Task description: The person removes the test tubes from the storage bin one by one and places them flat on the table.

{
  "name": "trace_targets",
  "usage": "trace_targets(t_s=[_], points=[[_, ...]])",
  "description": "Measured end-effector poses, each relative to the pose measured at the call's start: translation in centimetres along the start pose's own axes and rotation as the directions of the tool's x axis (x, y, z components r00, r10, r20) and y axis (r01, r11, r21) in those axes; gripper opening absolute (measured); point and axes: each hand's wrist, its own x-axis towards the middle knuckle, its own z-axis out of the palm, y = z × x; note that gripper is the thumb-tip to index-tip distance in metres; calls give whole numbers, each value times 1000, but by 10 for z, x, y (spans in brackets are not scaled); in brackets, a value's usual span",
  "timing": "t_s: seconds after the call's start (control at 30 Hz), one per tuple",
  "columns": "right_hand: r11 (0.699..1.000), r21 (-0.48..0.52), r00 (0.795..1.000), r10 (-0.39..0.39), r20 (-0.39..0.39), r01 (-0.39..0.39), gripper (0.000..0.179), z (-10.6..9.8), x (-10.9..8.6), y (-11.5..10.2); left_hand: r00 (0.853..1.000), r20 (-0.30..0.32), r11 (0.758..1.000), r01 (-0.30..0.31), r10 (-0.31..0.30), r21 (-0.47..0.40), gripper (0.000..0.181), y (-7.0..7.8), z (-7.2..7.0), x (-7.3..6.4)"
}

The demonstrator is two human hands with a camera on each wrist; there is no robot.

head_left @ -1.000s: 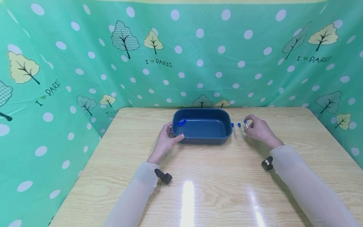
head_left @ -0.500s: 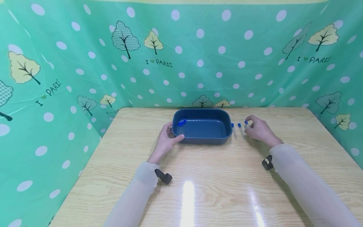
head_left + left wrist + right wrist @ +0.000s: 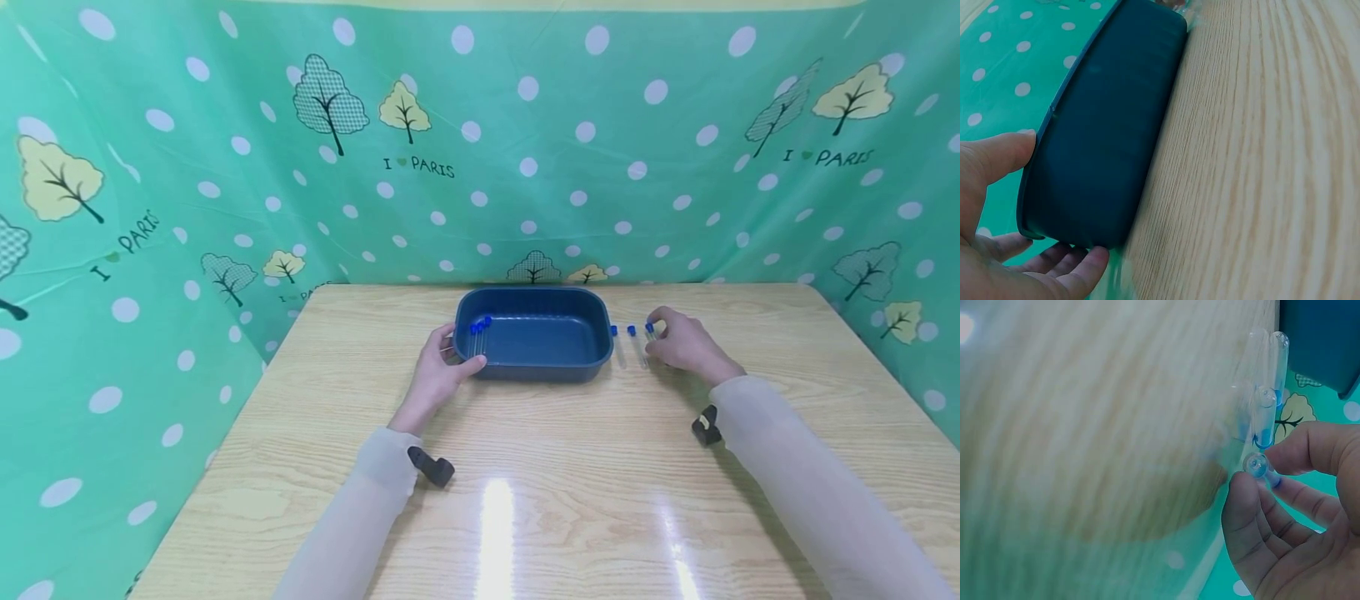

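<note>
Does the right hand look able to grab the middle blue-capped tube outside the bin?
Probably not yet: the right hand is beside the middle blue-capped tube, but it pinches the outermost tube, which is in between.

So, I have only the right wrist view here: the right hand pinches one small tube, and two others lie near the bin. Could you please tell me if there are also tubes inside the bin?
Observer: Yes, three blue-capped tubes are together inside the blue bin.
Operator: Thank you. At which end of it are they?
Observer: At the left end, the one away from the right hand.
Operator: Understood. And does something hold the bin?
Observer: Yes, the left hand grips it at that same end.
</note>
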Motion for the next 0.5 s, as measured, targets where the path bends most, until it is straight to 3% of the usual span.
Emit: trace_targets(t_s=[0.5], points=[[1000,-12,999,6,43,-6,52,0,8,4,1000,5,1000,10,-10,-2,81,0,0,0]])
